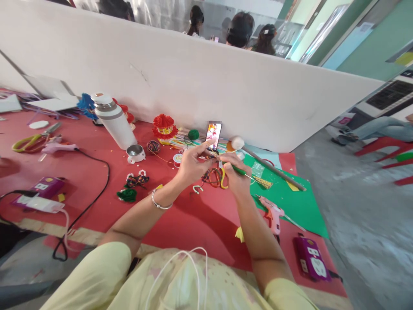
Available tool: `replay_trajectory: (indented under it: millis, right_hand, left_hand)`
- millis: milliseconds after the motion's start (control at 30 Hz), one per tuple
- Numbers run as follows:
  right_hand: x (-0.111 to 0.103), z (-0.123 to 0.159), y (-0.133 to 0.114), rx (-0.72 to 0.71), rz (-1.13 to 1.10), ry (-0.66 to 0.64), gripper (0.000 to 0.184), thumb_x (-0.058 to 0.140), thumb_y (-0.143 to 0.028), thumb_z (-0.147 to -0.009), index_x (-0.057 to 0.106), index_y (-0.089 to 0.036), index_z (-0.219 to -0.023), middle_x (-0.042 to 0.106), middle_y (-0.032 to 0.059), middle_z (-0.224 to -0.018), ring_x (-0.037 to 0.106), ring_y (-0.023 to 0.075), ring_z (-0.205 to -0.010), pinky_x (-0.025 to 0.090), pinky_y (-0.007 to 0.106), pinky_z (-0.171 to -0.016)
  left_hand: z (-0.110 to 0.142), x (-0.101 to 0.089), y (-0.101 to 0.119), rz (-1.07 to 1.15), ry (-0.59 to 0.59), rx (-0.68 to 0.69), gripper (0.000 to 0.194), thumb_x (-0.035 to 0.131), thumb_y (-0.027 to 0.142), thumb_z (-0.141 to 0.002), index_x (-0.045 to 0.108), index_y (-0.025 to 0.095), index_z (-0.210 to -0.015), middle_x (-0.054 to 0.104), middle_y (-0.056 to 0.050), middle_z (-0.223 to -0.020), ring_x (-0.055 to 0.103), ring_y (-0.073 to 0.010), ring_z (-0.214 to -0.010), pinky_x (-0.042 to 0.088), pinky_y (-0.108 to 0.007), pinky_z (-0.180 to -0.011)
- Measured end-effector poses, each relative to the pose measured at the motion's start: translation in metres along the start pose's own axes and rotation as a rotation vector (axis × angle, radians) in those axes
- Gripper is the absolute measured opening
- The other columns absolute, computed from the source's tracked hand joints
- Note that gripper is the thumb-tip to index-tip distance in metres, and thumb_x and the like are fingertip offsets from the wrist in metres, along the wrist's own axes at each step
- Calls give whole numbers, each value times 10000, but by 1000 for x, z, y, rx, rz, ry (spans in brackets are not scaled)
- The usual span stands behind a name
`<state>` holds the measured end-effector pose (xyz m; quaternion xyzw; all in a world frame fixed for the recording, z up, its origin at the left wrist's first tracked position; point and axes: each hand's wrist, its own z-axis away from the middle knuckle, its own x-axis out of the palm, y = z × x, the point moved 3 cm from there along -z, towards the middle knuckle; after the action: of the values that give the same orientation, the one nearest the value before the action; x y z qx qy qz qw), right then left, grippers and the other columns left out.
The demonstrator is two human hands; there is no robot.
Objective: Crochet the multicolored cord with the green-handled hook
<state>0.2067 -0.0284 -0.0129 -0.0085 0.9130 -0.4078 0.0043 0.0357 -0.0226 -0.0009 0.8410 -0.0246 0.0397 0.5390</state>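
My right hand (pixel 237 172) is closed around a crochet hook with a green handle (pixel 239 170), its tip turned toward my left hand. My left hand (pixel 195 163) pinches a small piece of dark yarn, mostly hidden by the fingers, so the two hands nearly meet. Just below them lie scissors with orange and yellow handles (pixel 223 178). Behind my fingers a phone (pixel 214 134) leans upright with its screen lit. A multicoloured yarn ball (pixel 153 147) sits left of my left hand, near a red-and-white spool (pixel 177 160).
A white bottle (pixel 115 122) and a metal cup (pixel 135 153) stand on the left. A pink glue gun (pixel 273 215) lies on green sheet (pixel 303 206) at right, near a purple power strip (pixel 312 259). A white partition (pixel 193 82) closes the back; people sit beyond it.
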Motion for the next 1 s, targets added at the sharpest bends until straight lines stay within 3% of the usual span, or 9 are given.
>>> replay_trajectory:
  millis: [67, 200, 367, 567, 800, 1000]
  right_hand:
    - [0, 0, -5, -48, 93, -5, 126, 778, -414, -959, 861, -372, -1044, 850, 4, -1038, 772, 223, -1022, 619, 455, -986]
    - [6, 5, -5, -173, 267, 157, 167, 762, -382, -971, 836, -385, -1121, 834, 10, -1110, 751, 239, -1071, 607, 497, -1021]
    - [22, 8, 0, -232, 259, 285, 161, 736, -389, -991, 824, -353, -1120, 825, 13, -1107, 755, 234, -1096, 614, 498, -1038]
    - [25, 3, 3, -76, 144, 245, 146, 738, -394, -985, 841, -329, -1066, 840, 16, -1111, 763, 226, -1112, 596, 485, -1090]
    - [19, 0, 7, 10, 97, 215, 149, 757, -407, -969, 857, -335, -1052, 851, 8, -1082, 773, 216, -1080, 607, 451, -1069]
    - [18, -2, 6, -20, 44, 186, 126, 757, -368, -975, 856, -361, -1054, 846, -14, -1055, 774, 197, -1036, 606, 423, -1033]
  left_hand:
    - [3, 0, 1, -56, 26, 25, 616, 828, 89, -739, 805, 255, -1331, 818, -3, -885, 724, -176, -838, 575, -309, -889]
    - [6, 5, 2, 6, 124, 19, 589, 849, 101, -716, 825, 261, -1281, 809, 2, -877, 715, -173, -828, 585, -315, -897]
    - [3, 14, -7, 300, 95, -173, 621, 919, 215, -682, 819, 262, -1293, 737, 43, -763, 639, -120, -693, 561, -262, -718]
    - [1, 7, -7, 402, 94, -219, 615, 972, 223, -632, 846, 247, -1234, 714, 44, -746, 612, -92, -681, 549, -232, -687]
    - [1, 4, -4, 366, 50, -197, 596, 944, 206, -673, 829, 222, -1258, 788, -2, -886, 696, -123, -804, 591, -256, -788]
    - [-2, -1, 0, 339, 38, -122, 273, 908, 203, -749, 872, 204, -1019, 808, -34, -1029, 684, -103, -806, 566, -227, -743]
